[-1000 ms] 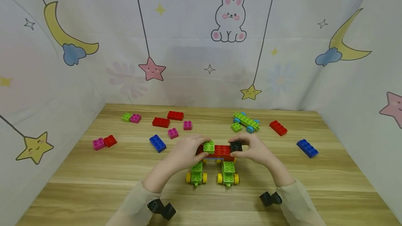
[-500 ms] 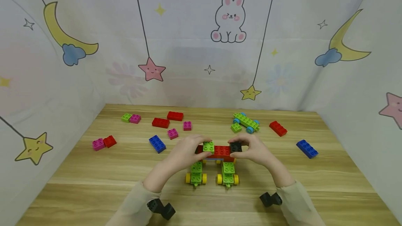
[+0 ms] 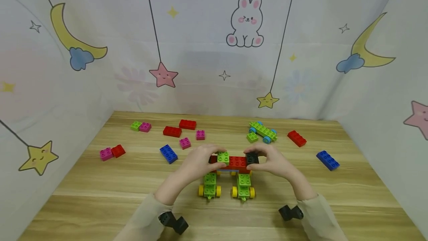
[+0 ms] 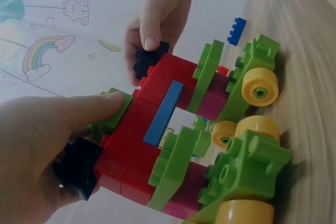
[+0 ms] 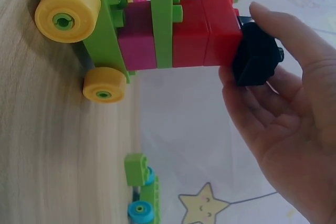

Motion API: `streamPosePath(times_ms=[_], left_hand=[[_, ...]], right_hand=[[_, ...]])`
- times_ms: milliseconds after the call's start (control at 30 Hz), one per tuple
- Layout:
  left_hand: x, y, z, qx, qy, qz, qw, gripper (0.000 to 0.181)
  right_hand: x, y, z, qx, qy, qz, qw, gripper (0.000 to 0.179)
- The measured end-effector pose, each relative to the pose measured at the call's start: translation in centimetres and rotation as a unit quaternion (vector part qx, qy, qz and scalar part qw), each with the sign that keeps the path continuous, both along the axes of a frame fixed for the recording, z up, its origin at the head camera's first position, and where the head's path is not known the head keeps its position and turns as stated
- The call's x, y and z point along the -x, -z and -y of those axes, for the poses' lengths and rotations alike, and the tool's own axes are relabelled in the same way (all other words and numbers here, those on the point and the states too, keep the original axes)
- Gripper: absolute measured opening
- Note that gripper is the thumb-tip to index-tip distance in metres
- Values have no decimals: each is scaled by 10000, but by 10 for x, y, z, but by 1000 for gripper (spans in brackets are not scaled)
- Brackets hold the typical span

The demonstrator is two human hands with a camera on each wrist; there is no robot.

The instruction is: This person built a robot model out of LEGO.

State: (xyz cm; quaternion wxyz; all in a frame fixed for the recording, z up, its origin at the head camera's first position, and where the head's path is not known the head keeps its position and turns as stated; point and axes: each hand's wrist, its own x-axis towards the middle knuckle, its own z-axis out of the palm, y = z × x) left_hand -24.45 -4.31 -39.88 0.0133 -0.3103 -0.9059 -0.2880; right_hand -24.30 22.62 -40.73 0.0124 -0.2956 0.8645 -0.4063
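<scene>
A toy-brick vehicle stands in front of me, with red bricks (image 3: 237,162) bridging two green wheeled bases (image 3: 210,188) that have yellow wheels. My left hand (image 3: 200,162) pinches a small green brick (image 3: 223,158) on top of the red layer between thumb and fingers. Beside it, in the left wrist view, a black brick (image 4: 79,167) sits at the end of the red layer, partly behind that hand. At the right end, my right hand (image 3: 269,159) pinches another black brick (image 5: 256,56) against the red. Blue, green and magenta bricks (image 5: 137,35) show beneath the red.
Behind the vehicle lies a green wheeled base (image 3: 263,131) with blue wheels, beside a small green brick (image 3: 252,137). A red brick (image 3: 297,138) and a blue brick (image 3: 327,160) lie to the right. Several loose bricks, including a blue one (image 3: 168,154), are scattered left. A printed cloth (image 3: 200,55) encloses the table.
The head view shifts very slightly. Both hands keep their grips on the green and black bricks, and the vehicle stays in place.
</scene>
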Motion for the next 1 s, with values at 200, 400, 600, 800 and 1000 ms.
streamPosePath(times_ms=[200,400,600,800,1000], left_hand=[[-1,0,0,-10,-38,53,10000,40],[-1,1,-1,-20,-36,41,10000,40],[-1,1,0,-28,-48,38,10000,41],[-2,0,-1,-36,-23,-21,10000,41],[-2,-1,-1,-63,31,-23,10000,42]], right_hand=[[1,0,-7,70,-112,-60,9999,36],[6,-7,-21,174,197,-130,9996,29],[17,-17,-33,-87,790,-366,9962,26],[39,-12,-38,-350,1130,-379,9923,32],[61,3,-38,-553,1080,-288,9922,35]])
